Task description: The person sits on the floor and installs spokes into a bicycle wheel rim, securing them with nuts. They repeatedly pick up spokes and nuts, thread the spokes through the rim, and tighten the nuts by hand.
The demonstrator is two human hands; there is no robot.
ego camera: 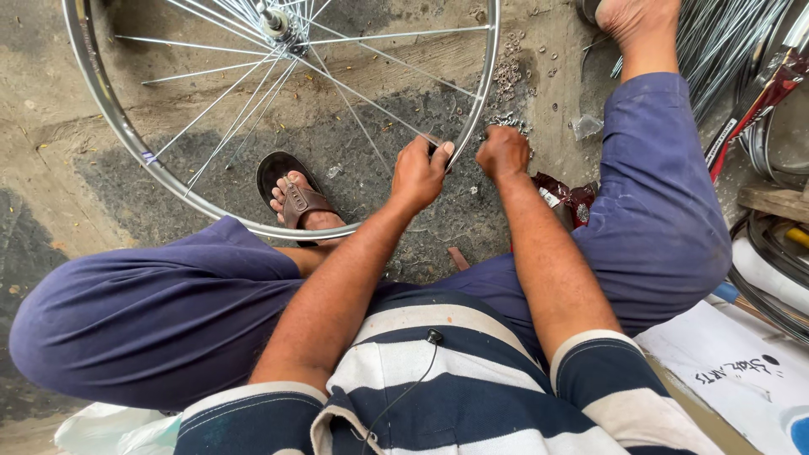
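Observation:
A shiny bicycle wheel rim [126, 135] with thin steel spokes [362, 101] and a hub [275, 23] lies in front of me on the concrete. My left hand [419, 173] grips the rim's right side where a spoke meets it, thumb up. My right hand [502, 153] is closed just outside the rim, next to the left hand; what its fingers pinch is too small to tell. Small metal nipples [508, 76] lie scattered on the ground beyond both hands.
My sandalled foot [299, 202] rests inside the rim, my other foot [636, 21] at top right. A red wrapper [563, 195] lies by my right knee. Bundled spokes [725, 50], more rims [767, 295] and white paper [725, 362] sit at right.

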